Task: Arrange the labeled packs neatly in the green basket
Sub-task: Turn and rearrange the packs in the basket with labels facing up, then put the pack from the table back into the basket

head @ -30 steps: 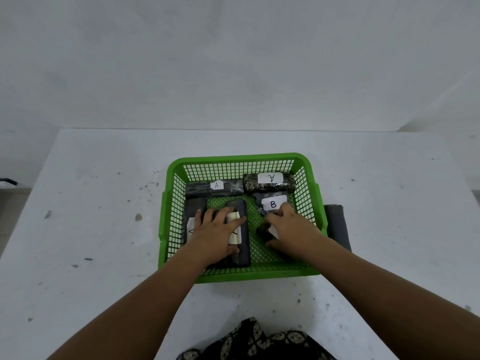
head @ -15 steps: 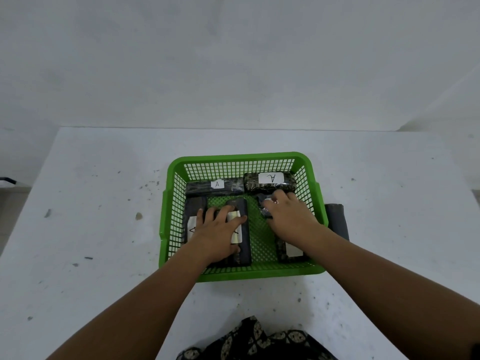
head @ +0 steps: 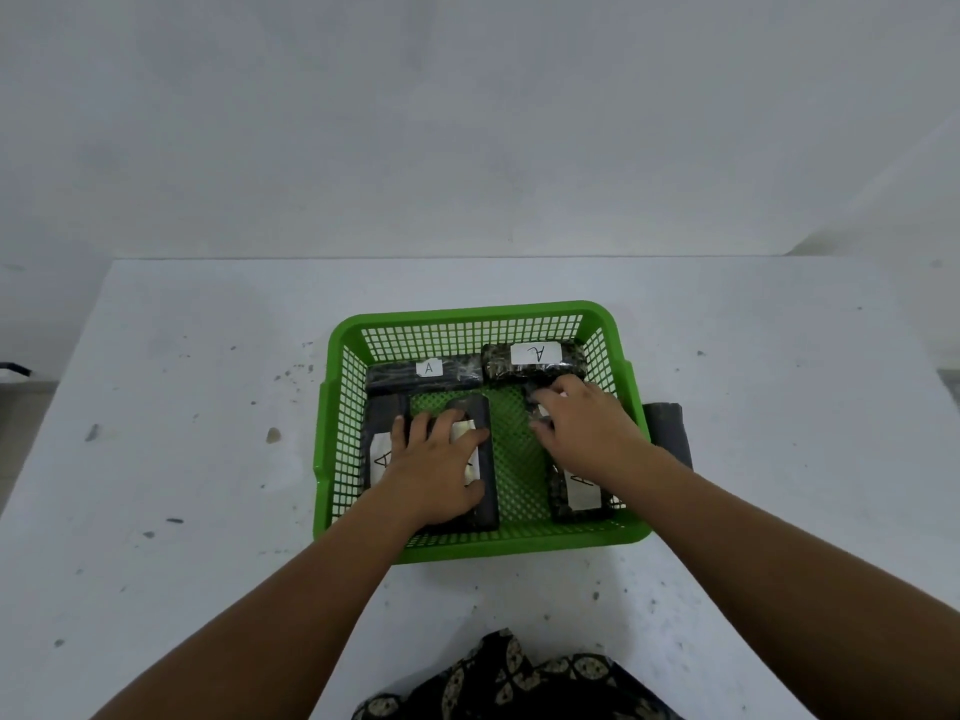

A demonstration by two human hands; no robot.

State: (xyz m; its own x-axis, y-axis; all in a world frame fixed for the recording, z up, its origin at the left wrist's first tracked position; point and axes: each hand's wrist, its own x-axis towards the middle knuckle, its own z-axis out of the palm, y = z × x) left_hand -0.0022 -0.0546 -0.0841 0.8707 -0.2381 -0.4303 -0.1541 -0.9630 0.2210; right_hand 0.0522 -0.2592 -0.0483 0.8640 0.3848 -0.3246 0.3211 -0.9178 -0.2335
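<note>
Green basket (head: 618, 335) sits mid table (head: 208, 459). Two "A" packs along back wall: left one (head: 426, 371), right one (head: 535, 358). L hand (head: 434, 465) flat, fingers spread, pressing on center-left pack (head: 480, 459); another pack (head: 379, 449) just beside it at left wall. R hand (head: 587, 433) fingers curled on a dark pack under it, grip unclear; labeled pack (head: 576, 493) at front-right. Dark roll (head: 667, 433) outside basket, touching its right rim.
</note>
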